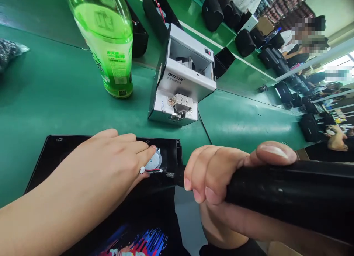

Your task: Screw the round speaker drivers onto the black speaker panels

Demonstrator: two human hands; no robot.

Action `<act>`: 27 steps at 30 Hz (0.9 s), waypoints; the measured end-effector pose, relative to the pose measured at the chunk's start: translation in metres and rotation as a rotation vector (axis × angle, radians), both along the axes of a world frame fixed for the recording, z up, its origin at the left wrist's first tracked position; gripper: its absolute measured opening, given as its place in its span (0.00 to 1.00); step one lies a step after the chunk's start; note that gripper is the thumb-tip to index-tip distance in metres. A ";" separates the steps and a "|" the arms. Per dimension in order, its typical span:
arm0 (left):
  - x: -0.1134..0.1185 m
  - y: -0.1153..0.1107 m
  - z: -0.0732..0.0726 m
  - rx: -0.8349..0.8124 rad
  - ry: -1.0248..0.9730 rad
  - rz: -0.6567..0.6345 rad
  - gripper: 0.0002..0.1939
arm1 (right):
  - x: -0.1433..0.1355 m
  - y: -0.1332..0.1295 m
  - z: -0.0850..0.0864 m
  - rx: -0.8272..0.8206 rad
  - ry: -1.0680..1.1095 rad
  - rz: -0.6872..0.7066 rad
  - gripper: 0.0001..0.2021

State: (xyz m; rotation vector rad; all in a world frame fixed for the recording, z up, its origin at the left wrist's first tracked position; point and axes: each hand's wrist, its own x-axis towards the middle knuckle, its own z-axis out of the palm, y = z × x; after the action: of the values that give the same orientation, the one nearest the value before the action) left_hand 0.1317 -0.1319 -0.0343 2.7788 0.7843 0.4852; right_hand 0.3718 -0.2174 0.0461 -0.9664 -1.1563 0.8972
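Observation:
A black housing (172, 149) lies on the bench in front of me, with a round silver speaker (155, 161) in it. My left hand (113, 158) rests over the housing, its fingers closed about the speaker's edge and the thumb below. Red and black wires with a white connector (142, 170) cross the speaker. In my right hand (215, 171) is a black electric screwdriver (287, 189), held in wrapped fingers with the thumb along its body. Its tip points left, close to the speaker; whether it touches a screw cannot be made out.
A silver screw feeder (177, 80) stands behind the housing, a cable (205, 127) running from its side. Left of it is a green drink bottle (110, 49). A plastic bag of small dark parts (9, 53) lies far left. More black housings (160, 9) and other people (301, 42) are farther back.

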 end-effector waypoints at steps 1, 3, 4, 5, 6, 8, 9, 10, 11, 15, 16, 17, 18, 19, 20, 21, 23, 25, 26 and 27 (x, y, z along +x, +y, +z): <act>0.000 0.000 0.001 0.006 -0.008 -0.010 0.09 | 0.000 0.000 -0.001 -0.002 -0.002 -0.001 0.17; 0.001 0.000 0.003 0.010 -0.017 -0.023 0.08 | 0.000 0.001 -0.002 -0.002 -0.006 0.004 0.19; 0.001 0.000 0.004 0.008 -0.018 -0.021 0.07 | 0.000 0.002 -0.002 0.002 -0.004 0.010 0.19; 0.002 0.000 0.005 0.005 -0.017 -0.015 0.07 | 0.000 0.003 -0.003 0.007 -0.001 0.015 0.19; 0.002 0.001 0.006 0.005 -0.018 -0.007 0.07 | -0.001 0.004 -0.003 0.012 0.003 0.021 0.19; 0.003 0.001 0.005 -0.007 -0.025 0.005 0.08 | -0.002 0.006 -0.005 0.011 0.006 0.026 0.19; 0.003 0.001 0.005 -0.021 -0.028 0.008 0.08 | -0.002 0.006 -0.007 0.010 0.006 0.025 0.19; 0.003 0.001 0.004 -0.036 -0.028 0.013 0.09 | -0.003 0.007 -0.008 0.009 0.003 0.023 0.20; 0.003 0.002 0.003 -0.047 -0.027 0.019 0.09 | -0.003 0.007 -0.008 0.009 -0.002 0.019 0.21; 0.003 0.001 0.001 -0.070 -0.003 0.023 0.08 | -0.005 0.003 -0.007 0.035 -0.078 0.054 0.21; 0.003 0.000 0.002 -0.082 -0.004 0.021 0.09 | -0.006 0.001 -0.007 0.047 -0.112 0.081 0.22; 0.003 0.000 0.002 -0.095 -0.008 0.022 0.09 | -0.006 0.000 -0.006 0.057 -0.145 0.107 0.22; 0.003 -0.001 0.002 -0.105 -0.012 0.026 0.09 | -0.007 -0.002 -0.007 0.064 -0.172 0.124 0.21; 0.002 -0.002 0.003 -0.105 -0.021 0.029 0.09 | -0.007 -0.004 -0.008 0.074 -0.192 0.125 0.20; 0.002 -0.003 0.003 -0.098 -0.024 0.028 0.09 | -0.008 -0.005 -0.010 0.082 -0.197 0.113 0.19; 0.002 -0.003 0.003 -0.079 -0.035 0.024 0.08 | -0.008 -0.006 -0.013 0.097 -0.191 0.093 0.18; 0.004 -0.004 0.002 -0.028 -0.055 0.015 0.06 | -0.010 -0.007 -0.019 0.131 -0.176 0.066 0.17; 0.006 -0.005 0.001 0.025 -0.071 0.014 0.06 | -0.011 -0.008 -0.024 0.157 -0.168 0.075 0.17; 0.006 -0.005 0.001 0.046 -0.072 0.017 0.07 | -0.012 -0.009 -0.027 0.163 -0.170 0.088 0.17; 0.007 -0.005 0.000 0.063 -0.074 0.021 0.08 | -0.012 -0.010 -0.029 0.173 -0.176 0.100 0.17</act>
State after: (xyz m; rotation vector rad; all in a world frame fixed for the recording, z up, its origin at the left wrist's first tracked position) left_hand 0.1388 -0.1372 -0.0340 2.7944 0.7953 0.6224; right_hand 0.3595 -0.2278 0.0171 -0.8649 -1.4181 0.7879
